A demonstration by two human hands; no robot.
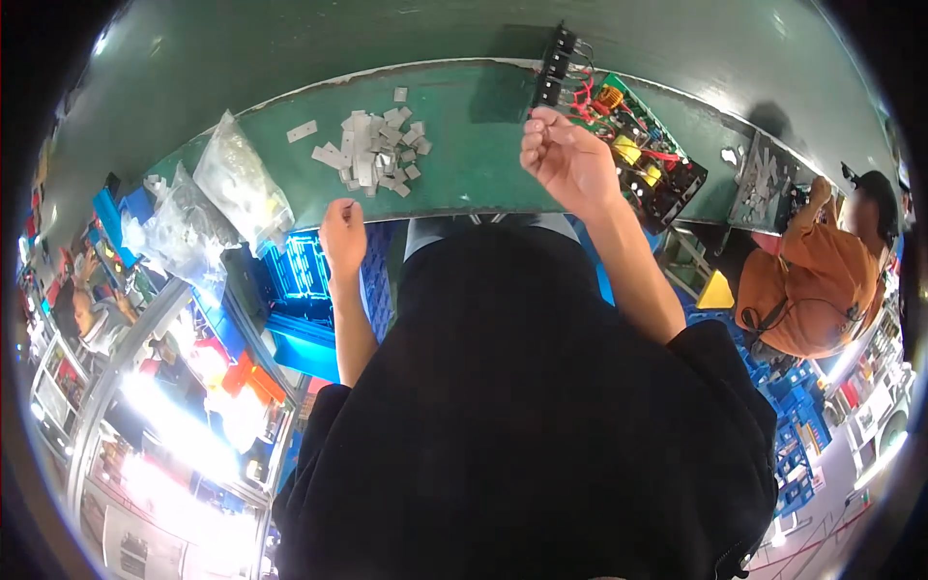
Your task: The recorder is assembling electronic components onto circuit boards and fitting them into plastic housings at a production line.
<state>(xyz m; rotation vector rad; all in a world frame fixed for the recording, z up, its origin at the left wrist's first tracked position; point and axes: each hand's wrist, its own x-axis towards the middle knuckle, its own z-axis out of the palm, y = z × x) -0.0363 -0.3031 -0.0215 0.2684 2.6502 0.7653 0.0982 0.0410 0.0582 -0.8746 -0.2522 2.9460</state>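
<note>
My right hand [572, 166] is raised over the bench's near edge with its fingers curled in. Its fingertips overlap the lower end of a black panel [555, 68] with red and black wires; whether they touch it I cannot tell. Beside it lies a green circuit board [630, 124] with a copper coil and yellow parts, in a black housing. My left hand [342, 238] is closed at the bench's near edge, just below a heap of small grey metal plates [363, 145]. Whatever either hand holds is hidden or too small to name.
Clear plastic bags [242, 184] of small parts sit at the bench's left end. Blue bins [302, 343] stand below on the left. At the right, a person in orange [807, 280] sits by a tray of metal strips [764, 184].
</note>
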